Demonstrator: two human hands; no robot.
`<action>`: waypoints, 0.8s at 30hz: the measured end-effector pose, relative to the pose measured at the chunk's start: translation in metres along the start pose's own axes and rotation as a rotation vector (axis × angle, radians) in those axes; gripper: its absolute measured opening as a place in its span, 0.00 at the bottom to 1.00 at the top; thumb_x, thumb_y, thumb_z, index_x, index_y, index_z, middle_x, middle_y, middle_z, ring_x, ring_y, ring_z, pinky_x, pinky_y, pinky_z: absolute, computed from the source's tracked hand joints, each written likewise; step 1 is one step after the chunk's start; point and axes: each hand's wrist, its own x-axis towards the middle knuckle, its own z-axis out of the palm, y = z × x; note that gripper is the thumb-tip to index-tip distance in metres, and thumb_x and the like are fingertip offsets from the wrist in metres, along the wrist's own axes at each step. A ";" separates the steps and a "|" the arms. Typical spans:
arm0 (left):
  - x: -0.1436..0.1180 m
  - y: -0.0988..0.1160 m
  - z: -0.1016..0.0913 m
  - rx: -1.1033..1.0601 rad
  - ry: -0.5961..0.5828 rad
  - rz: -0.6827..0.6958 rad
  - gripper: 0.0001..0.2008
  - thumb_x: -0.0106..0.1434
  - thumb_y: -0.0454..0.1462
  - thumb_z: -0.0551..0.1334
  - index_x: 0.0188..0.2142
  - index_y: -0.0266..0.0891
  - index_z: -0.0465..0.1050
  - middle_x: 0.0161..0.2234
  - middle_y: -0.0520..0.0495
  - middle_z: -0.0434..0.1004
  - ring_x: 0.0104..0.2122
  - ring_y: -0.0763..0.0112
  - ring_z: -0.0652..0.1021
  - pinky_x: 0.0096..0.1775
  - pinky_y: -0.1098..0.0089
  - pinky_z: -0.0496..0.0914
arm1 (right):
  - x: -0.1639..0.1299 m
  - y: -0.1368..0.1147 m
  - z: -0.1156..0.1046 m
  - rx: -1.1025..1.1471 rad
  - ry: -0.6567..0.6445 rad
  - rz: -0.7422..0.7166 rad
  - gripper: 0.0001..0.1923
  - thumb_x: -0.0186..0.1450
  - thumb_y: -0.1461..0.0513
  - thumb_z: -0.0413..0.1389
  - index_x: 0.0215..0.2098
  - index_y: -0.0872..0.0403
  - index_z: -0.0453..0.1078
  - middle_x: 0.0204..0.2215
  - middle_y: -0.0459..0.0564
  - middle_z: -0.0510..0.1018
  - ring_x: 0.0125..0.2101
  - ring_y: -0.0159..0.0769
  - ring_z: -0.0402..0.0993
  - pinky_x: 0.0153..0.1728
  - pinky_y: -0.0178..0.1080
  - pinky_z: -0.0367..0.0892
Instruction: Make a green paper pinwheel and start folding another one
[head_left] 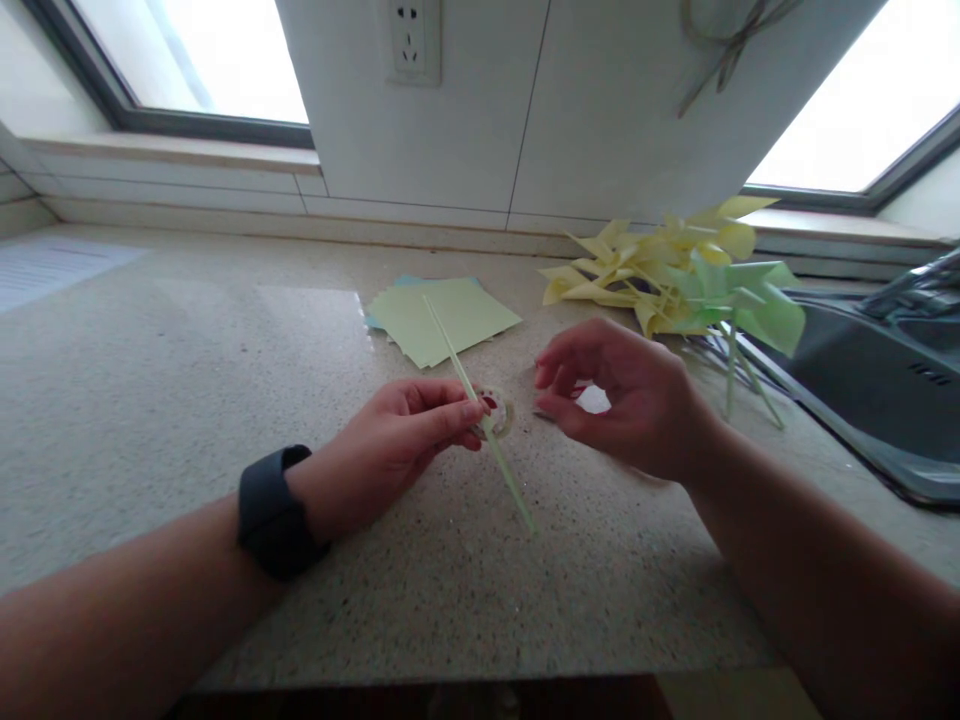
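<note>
My left hand [409,425], with a dark watch on its wrist, pinches a thin pale green stick [511,482] near its middle between thumb and fingers. The stick slants from the far left toward the near right. A roll of clear tape [501,412] lies on the counter just behind the stick, partly covered by it and my fingertips. My right hand [615,400] hovers to the right of the stick, apart from it. Its thumb and fingers are curled together, and whatever they may hold is too small to make out. A small white and red item [594,399] shows through the curl.
A stack of pale green and blue paper squares [450,315] lies behind my left hand. Yellow paper pinwheels [615,265] and a green pinwheel [761,300] sit at the back right, beside a metal sink [885,400]. A printed sheet [67,265] lies far left.
</note>
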 end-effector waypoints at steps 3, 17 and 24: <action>0.000 -0.001 0.000 -0.022 0.026 0.029 0.07 0.63 0.38 0.69 0.37 0.36 0.81 0.38 0.47 0.80 0.38 0.72 0.76 0.43 0.71 0.70 | 0.001 0.000 0.006 0.165 0.011 0.146 0.08 0.65 0.60 0.61 0.41 0.51 0.68 0.31 0.44 0.75 0.28 0.30 0.72 0.28 0.34 0.70; 0.002 0.000 0.002 -0.128 -0.007 0.057 0.05 0.67 0.36 0.66 0.39 0.35 0.80 0.42 0.46 0.82 0.43 0.71 0.79 0.53 0.68 0.72 | 0.001 0.000 0.037 0.262 0.054 0.268 0.08 0.62 0.59 0.64 0.34 0.55 0.72 0.29 0.46 0.77 0.29 0.31 0.73 0.30 0.35 0.69; 0.002 0.003 0.004 -0.115 0.098 -0.043 0.07 0.65 0.36 0.68 0.38 0.32 0.78 0.46 0.42 0.81 0.40 0.65 0.83 0.46 0.67 0.77 | 0.001 0.000 0.022 -0.081 0.238 0.058 0.07 0.64 0.64 0.61 0.41 0.51 0.73 0.31 0.45 0.78 0.30 0.32 0.74 0.30 0.36 0.69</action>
